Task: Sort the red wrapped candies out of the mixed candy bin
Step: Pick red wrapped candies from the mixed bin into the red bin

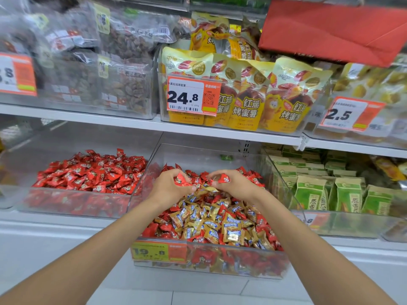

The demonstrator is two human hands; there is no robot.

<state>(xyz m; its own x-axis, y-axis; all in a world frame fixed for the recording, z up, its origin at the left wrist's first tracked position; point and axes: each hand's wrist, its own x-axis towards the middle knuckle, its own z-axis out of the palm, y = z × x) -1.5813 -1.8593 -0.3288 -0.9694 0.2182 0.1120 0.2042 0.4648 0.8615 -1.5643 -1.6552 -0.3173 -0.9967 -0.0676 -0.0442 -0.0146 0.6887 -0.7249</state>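
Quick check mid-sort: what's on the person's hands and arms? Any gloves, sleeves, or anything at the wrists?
No gloves: the left hand and right hand are bare, with no rings visible. The left forearm and right forearm are uncovered all the way to the picture's edge, so no sleeve shows. No watch, bracelet or band at either wrist, and no markings visible.

left hand (pixel 170 187): grips red candies (pixel 181 180) | right hand (pixel 236 187): pinches red candy (pixel 224 178) | over mixed bin (pixel 209 155)
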